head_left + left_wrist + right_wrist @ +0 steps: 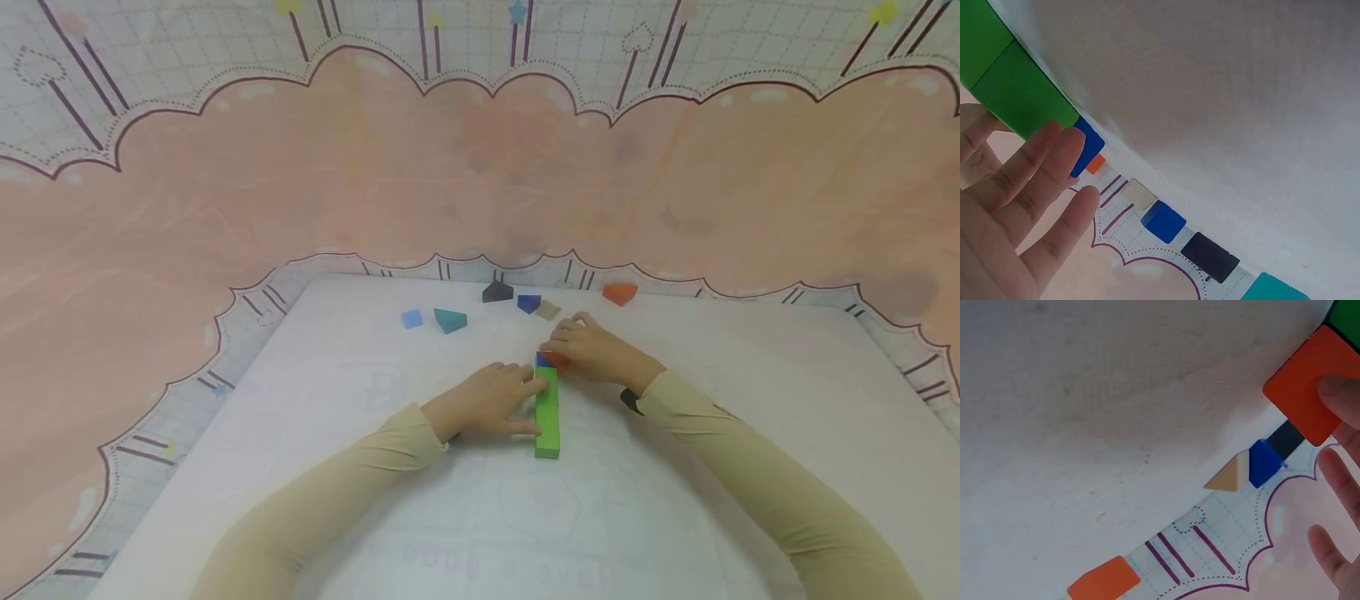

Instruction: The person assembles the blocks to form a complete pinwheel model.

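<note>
Two green blocks (547,421) stand end to end in a line on the white table. My left hand (487,398) is beside them, its fingers extended; the index finger and thumb touch the green blocks. At the far end of the line sits a blue triangular block (1089,147), close to the left fingertips. My right hand (596,346) pinches an orange triangular block (1304,387) right at the blue block, thumb on its flat face. The right fingers partly hide the orange block in the head view.
Toward the back of the table lie a light blue block (412,318), a teal block (451,321), a black block (497,292), another blue block (528,303), a tan block (548,309) and another orange block (620,293). A patterned cloth (480,183) hangs behind.
</note>
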A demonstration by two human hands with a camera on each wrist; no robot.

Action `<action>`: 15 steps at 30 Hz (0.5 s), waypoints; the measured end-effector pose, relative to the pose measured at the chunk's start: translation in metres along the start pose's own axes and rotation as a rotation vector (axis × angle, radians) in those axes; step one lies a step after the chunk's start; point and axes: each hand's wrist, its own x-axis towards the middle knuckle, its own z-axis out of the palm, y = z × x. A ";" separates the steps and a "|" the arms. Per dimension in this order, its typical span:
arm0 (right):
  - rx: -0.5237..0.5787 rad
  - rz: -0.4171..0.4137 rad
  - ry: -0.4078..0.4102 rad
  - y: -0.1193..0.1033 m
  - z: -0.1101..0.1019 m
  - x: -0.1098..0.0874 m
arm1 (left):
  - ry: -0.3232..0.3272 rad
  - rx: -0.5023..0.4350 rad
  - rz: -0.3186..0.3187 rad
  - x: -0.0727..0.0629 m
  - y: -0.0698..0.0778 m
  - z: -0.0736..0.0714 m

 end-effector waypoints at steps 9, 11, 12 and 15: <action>0.017 0.002 -0.033 -0.002 0.004 0.004 | -0.006 -0.001 -0.004 -0.001 0.001 -0.001; 0.017 -0.001 -0.036 -0.003 0.004 0.005 | -0.007 -0.006 -0.004 -0.001 0.001 -0.002; 0.013 -0.007 -0.032 -0.003 0.004 0.005 | -0.007 -0.008 -0.004 -0.001 0.002 -0.003; 0.006 -0.017 -0.022 -0.003 0.005 0.006 | -0.007 -0.013 -0.005 -0.002 0.003 -0.004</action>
